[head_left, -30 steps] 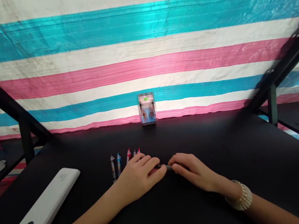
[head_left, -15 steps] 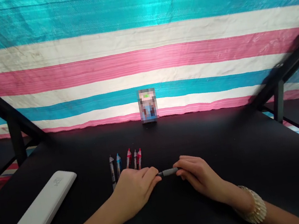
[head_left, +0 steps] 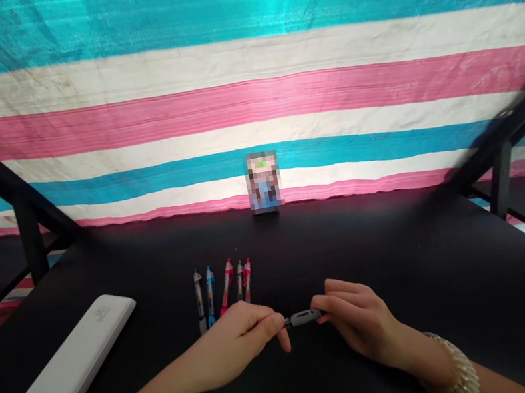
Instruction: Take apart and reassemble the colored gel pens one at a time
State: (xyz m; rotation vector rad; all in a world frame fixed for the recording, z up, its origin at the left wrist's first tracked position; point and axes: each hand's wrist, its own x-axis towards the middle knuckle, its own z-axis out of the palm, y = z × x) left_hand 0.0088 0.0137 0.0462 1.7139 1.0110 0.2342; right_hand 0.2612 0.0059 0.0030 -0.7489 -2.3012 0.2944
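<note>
Between my two hands a pen with a grey grip (head_left: 305, 317) is held level, low over the black table. My left hand (head_left: 246, 335) is closed around one end, thumb on top and one fingertip hanging below. At the other end, the fingertips of my right hand (head_left: 357, 315) pinch the pen. Just beyond my left hand lie several click pens: a dark one (head_left: 200, 299), a blue one (head_left: 210, 294) and red ones, such as the red pen (head_left: 227, 284). My left hand hides the lower ends of some of them.
A long white power bank (head_left: 70, 372) with a lit display and a cable lies at the left. A small card-like object with a blurred picture (head_left: 264, 182) stands at the back edge against the striped sheet (head_left: 374, 82). Black frame bars (head_left: 523, 116) slope at both sides.
Both hands and the pen have come slightly lower in view. The grip has turned, so a dark slot shows on it. My left fingers have shifted on the pen; the view has moved slightly.
</note>
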